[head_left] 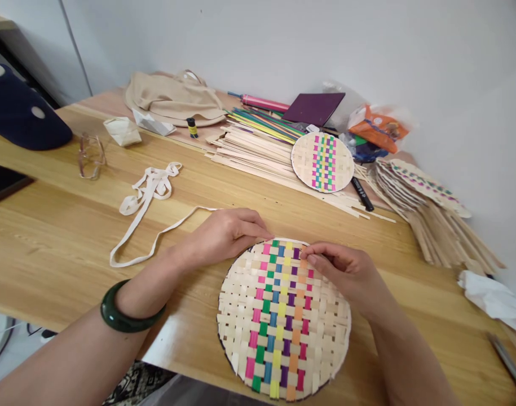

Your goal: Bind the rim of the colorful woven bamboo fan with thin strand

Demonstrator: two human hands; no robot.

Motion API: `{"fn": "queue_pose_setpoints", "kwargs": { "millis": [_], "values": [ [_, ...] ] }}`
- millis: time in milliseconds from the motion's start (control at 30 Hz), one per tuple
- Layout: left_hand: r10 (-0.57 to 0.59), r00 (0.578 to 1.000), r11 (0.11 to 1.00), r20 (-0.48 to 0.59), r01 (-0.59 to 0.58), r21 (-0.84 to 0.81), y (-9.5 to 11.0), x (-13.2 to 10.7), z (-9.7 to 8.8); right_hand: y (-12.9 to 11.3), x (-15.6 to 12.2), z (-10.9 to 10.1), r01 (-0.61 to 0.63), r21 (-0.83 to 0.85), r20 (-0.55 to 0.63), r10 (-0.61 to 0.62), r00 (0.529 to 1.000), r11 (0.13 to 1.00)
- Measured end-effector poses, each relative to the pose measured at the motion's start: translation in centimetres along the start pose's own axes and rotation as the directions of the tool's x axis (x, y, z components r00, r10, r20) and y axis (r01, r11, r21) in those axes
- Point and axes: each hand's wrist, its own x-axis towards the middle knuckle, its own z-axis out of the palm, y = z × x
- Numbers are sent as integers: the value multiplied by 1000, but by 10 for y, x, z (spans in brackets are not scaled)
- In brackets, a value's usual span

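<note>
A round woven disc (278, 316) of pale flat strips, with lengthwise bands of pink, green, blue, yellow, purple and orange, lies at the table's near edge. White tape runs along its top and right rim; the left rim shows a dark line. My left hand (230, 234) is closed at the upper left rim, with the white tape (173, 225) passing beneath it; its fingertips are partly hidden. At the upper right rim my right hand (342, 268) pinches the disc's edge between thumb and fingers. The tape's loose end lies in a tangle to the left.
Behind lie a smaller finished-looking woven disc (323, 162), pale strips (258, 155), a black marker (362, 194) and a thread spool (192, 128). Glasses (91, 157) and a phone (4, 185) are at left. Woven fans (431, 197), white paper (494, 299) and scissors-like metal (507, 358) are at right.
</note>
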Motion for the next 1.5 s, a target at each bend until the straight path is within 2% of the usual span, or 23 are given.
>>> {"fn": "queue_pose_setpoints", "kwargs": {
  "millis": [167,333,433,500,600,767,867,933,1033,1133,1267,1400,1500],
  "values": [
    [6,1000,999,-5,-6,47,2,1,-2,2,1,3,-4,4,-36,4,999,1000],
    [78,997,987,17,-79,143,2,-2,-3,4,1,4,10,-17,-59,-11,998,1000],
    [97,995,988,-29,-93,120,3,-2,1,2,-1,5,-2,-37,-46,0,999,999],
    [59,992,997,-113,-54,48,5,-1,7,0,-2,7,3,-32,-29,-3,1000,999],
    [-80,978,994,-193,63,-93,7,1,16,-1,-4,11,26,-22,-19,-27,999,999],
    [-347,934,887,-80,300,-351,6,2,24,-1,-5,15,70,-19,-3,-70,998,997],
    [-444,896,828,-17,403,-390,4,2,26,-2,-5,16,83,-21,-14,-84,996,996],
    [-445,895,821,-22,398,-409,4,2,29,-3,-6,16,79,-35,-23,-80,997,996],
    [-361,932,848,-39,311,-430,6,2,31,-4,-6,16,76,-52,-35,-78,996,996],
    [-341,940,843,3,307,-443,11,2,30,-5,-6,16,103,-30,-33,-104,994,994],
    [-417,905,749,88,397,-531,14,3,27,-7,-7,18,134,-17,-26,-134,991,991],
    [-498,852,641,163,488,-592,12,3,28,-8,-9,21,145,-10,-19,-145,989,989],
    [-530,825,594,197,526,-608,12,3,27,-8,-9,21,145,-3,-9,-145,989,989]
  ]
}}
